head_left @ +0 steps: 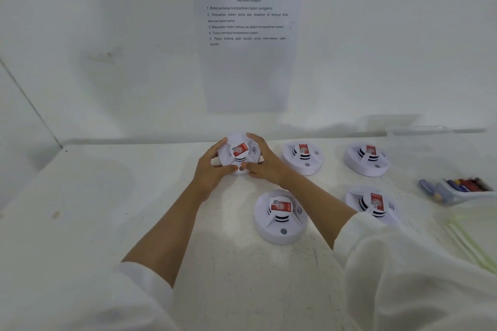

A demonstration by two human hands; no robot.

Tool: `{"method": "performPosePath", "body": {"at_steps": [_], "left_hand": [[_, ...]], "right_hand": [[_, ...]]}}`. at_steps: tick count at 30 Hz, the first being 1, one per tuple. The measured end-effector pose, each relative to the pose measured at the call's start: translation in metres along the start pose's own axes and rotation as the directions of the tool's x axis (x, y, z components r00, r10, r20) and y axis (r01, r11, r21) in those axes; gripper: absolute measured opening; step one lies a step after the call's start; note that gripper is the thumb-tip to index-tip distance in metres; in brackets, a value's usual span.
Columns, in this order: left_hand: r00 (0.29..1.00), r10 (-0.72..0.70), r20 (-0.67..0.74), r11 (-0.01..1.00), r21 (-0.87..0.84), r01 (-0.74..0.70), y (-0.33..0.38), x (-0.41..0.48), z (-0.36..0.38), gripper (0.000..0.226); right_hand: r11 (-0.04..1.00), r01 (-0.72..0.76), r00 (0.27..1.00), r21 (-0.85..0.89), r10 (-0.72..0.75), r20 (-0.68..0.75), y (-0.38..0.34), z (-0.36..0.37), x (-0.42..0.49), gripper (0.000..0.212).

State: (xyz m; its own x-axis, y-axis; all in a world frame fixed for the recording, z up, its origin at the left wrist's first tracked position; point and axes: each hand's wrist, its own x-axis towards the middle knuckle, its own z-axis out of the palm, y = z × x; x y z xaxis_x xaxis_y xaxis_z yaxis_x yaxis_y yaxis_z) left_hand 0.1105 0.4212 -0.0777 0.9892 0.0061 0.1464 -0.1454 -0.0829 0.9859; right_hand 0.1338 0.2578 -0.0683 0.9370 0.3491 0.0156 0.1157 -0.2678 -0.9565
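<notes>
Two-handed, holds one white smoke detector far across the table; curls left hand round the left rim, right hand round the right rim.

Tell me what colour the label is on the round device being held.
Mostly red label on the white detector; head view shows it.

Back wall: white, matt, with faint grey smudges left of centre. Side wall: white, meets the back wall at a dark slanted seam on the left. Instruction sheet: printed, five numbered lines, fixed flat to the back wall under glossy film. Surface: white, scuffed, small brown marks near its left edge. Light: even, soft, bright.
</notes>
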Motion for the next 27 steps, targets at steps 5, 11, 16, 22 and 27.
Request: {"method": "performPosePath", "body": {"at_steps": [5, 11, 16, 22, 27], "left_hand": [[1.0, -0.018, 0.003, 1.0, -0.01, 0.018, -0.0008, -0.002, -0.0015, 0.064], [1.0, -0.028, -0.008, 1.0, -0.007, 0.028, -0.0035, -0.0039, -0.0015, 0.062], [0.999, -0.024, -0.026, 1.0, 0.014, 0.025, -0.0078, -0.0026, 0.0001, 0.057], [0.998, -0.015, -0.054, 0.999, 0.032, 0.017, -0.0085, -0.0036, 0.0023, 0.052], [0.998, 0.004, -0.069, 0.999, 0.052, -0.001, -0.0087, -0.006, 0.0041, 0.05]], "right_hand": [[0.996, -0.05, 0.997, 0.071, 0.046, 0.062, -0.0019, -0.0051, -0.0054, 0.051], [0.992, -0.064, 0.995, 0.108, 0.055, 0.083, -0.0032, -0.0053, -0.0072, 0.049], [0.995, -0.054, 0.995, 0.084, 0.047, 0.092, -0.0016, -0.0049, -0.0071, 0.049], [0.995, -0.052, 0.994, 0.083, 0.043, 0.099, -0.0004, -0.0044, -0.0068, 0.047], [0.995, -0.049, 0.994, 0.083, 0.04, 0.104, 0.0019, -0.0037, -0.0054, 0.045]]}}
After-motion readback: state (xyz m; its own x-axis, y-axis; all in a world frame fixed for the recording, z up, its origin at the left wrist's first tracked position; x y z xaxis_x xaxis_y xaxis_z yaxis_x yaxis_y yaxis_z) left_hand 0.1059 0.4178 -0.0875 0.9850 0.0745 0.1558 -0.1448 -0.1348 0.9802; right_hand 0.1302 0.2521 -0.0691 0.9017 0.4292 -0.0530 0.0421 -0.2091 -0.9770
